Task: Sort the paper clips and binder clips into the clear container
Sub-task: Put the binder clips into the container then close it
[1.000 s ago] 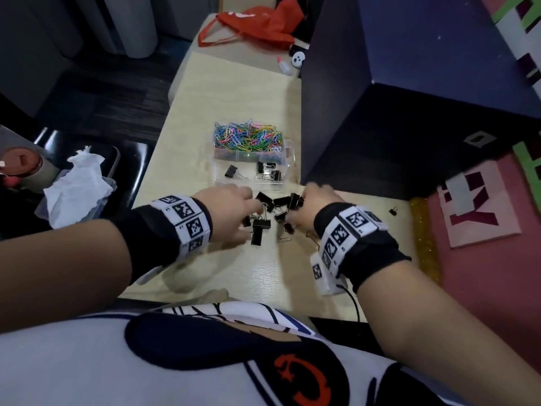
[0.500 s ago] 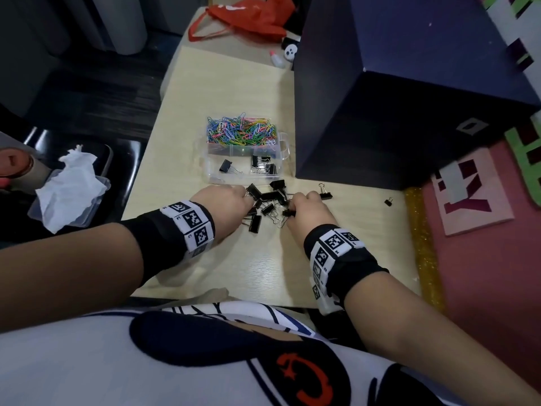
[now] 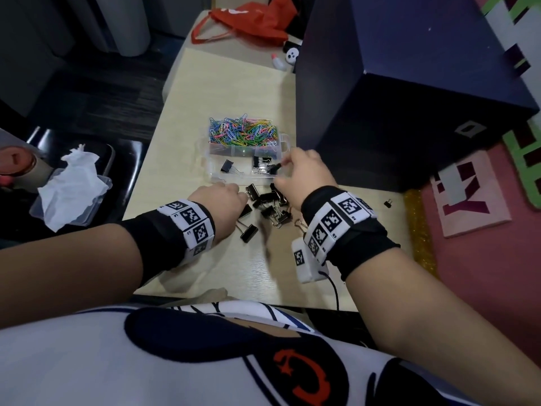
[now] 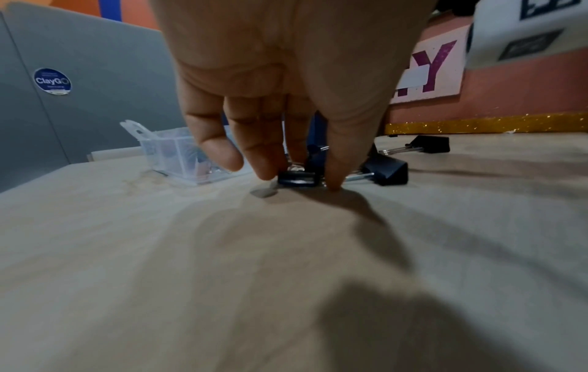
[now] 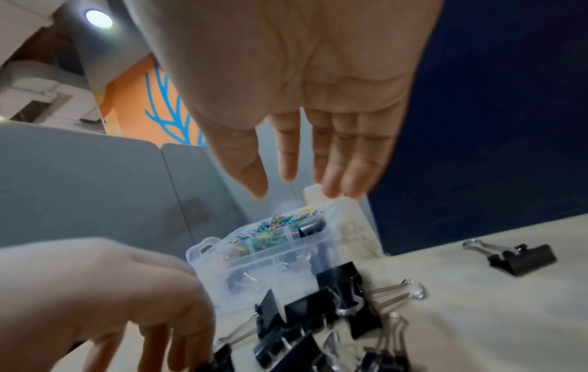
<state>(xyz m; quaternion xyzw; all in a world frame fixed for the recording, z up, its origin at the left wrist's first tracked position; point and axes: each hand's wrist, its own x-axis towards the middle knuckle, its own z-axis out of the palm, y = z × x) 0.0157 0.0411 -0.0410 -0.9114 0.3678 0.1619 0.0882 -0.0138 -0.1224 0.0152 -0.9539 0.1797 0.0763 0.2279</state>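
Observation:
A clear container (image 3: 215, 174) sits mid-table. Its far compartment holds colourful paper clips (image 3: 243, 133); a few black binder clips (image 3: 228, 166) lie in its near compartments. A pile of black binder clips (image 3: 269, 203) lies on the table just in front of it. My left hand (image 4: 299, 181) pinches one binder clip (image 4: 297, 178) of the pile between thumb and fingers, down on the table. My right hand (image 5: 296, 186) hovers over the container's (image 5: 203, 249) near right corner with straight fingers and nothing in it. In the head view the right hand (image 3: 282, 168) hides part of that corner.
A large dark blue box (image 3: 409, 98) stands close to the right of the container. One small binder clip (image 3: 388, 203) lies alone near the table's right edge, another (image 5: 521, 259) right of the pile. A red bag (image 3: 251, 22) is far back; tissue in a plastic lid (image 3: 70, 189) lies off-table left.
My right hand has lifted from the pile, moved forward over the container and opened. My left hand has stayed at the pile's left side.

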